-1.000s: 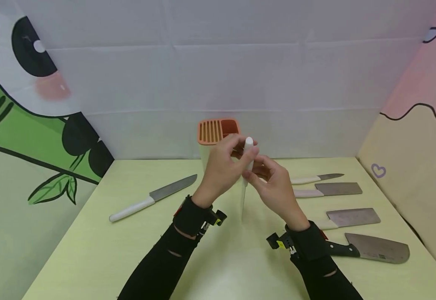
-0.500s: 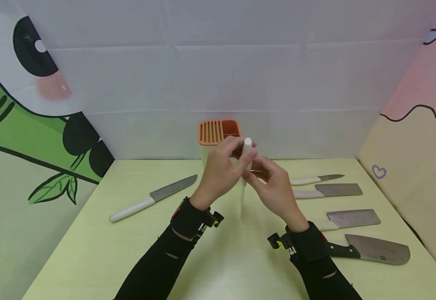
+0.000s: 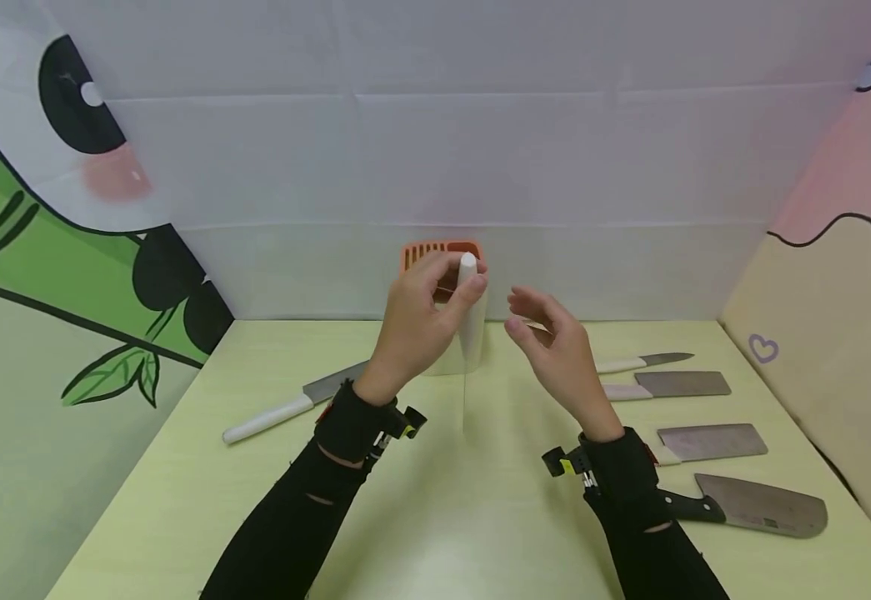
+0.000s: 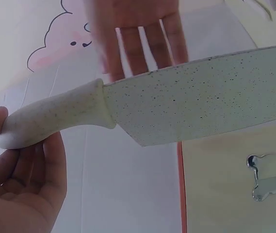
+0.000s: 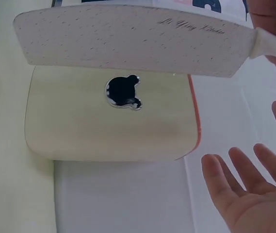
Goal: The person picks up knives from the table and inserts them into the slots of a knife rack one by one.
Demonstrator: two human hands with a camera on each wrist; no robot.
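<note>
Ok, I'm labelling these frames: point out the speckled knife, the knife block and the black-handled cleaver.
speckled knife (image 4: 201, 102), left wrist view, middle of blade.
knife block (image 5: 108, 126), right wrist view, pale side wall.
black-handled cleaver (image 3: 765, 507), head view, blade.

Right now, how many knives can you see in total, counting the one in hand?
6. The speckled white knife hangs blade-down from the left hand. One knife lies left on the table. Four lie right: paring knife, two cleavers, black-handled cleaver. The knife block may hide others.

Pale green table (image 3: 435, 533), knife block (image 3: 446, 350), five knives (image 3: 705, 442)
</note>
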